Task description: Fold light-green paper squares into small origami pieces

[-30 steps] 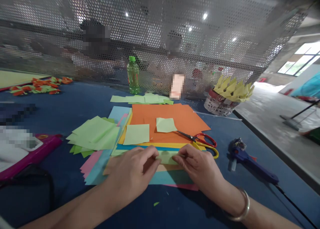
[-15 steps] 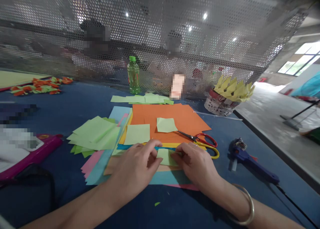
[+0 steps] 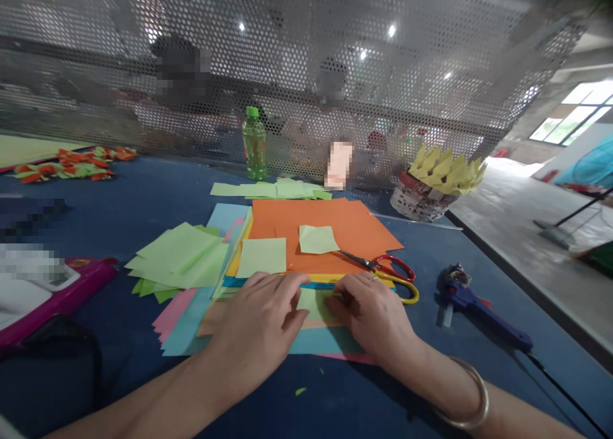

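A small light green paper piece (image 3: 315,303) lies low over the layered coloured sheets, between my two hands. My left hand (image 3: 268,317) has its fingers curled at the paper's left edge, partly hiding it. At the right edge, my right hand (image 3: 376,311) pinches the paper between thumb and bent fingers. Just beyond, a light green square (image 3: 262,257) and a smaller one (image 3: 318,239) rest on the orange sheet (image 3: 330,212). Scissors with red and yellow handles (image 3: 400,279) lie beyond my right hand, blades pointing left.
Loose green sheets (image 3: 179,257) fan out at the left. A blue glue gun (image 3: 483,311) with its cord lies at the right. Farther back stand a green bottle (image 3: 255,145), green paper strips (image 3: 278,188) and a pot with yellow paper points (image 3: 424,190), before a perforated metal screen (image 3: 287,55).
My fingers have shifted slightly on the small green paper, and its upper edge looks lower. The view has moved a little; everything else stays in place.
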`<state>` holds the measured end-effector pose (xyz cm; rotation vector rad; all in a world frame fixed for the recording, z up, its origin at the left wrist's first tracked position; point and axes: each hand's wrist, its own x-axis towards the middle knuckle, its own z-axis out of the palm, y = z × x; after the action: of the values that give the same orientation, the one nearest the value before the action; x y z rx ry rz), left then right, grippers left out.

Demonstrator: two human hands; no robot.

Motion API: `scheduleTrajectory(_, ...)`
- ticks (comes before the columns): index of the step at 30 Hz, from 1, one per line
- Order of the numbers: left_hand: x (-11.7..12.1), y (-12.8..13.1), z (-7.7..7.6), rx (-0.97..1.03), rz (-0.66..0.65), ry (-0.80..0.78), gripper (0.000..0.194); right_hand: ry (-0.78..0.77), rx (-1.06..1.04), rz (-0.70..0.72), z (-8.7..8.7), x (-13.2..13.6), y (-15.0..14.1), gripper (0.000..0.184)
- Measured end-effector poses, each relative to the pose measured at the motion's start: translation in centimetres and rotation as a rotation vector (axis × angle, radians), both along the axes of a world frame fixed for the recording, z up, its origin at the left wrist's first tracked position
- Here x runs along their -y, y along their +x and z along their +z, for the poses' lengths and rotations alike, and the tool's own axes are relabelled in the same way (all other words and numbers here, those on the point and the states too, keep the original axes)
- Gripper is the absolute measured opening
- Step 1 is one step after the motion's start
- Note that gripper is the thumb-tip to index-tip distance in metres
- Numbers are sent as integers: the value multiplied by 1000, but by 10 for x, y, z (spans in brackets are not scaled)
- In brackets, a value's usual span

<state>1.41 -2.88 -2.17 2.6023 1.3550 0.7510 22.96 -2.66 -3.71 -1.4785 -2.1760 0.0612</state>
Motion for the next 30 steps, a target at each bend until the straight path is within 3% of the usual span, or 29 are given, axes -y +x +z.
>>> scheduleTrajectory(16,1,-1,4,-4,26,-43,31,9,-32,22,-1,0,1,12)
scheduleTrajectory(23,4,-4,1,98,62,-70,55,-17,-131,46,1,2,4,7)
scheduleTrajectory(30,3,-5,1,79,39,-87,52,-41,-142,42,2,3,5,10)
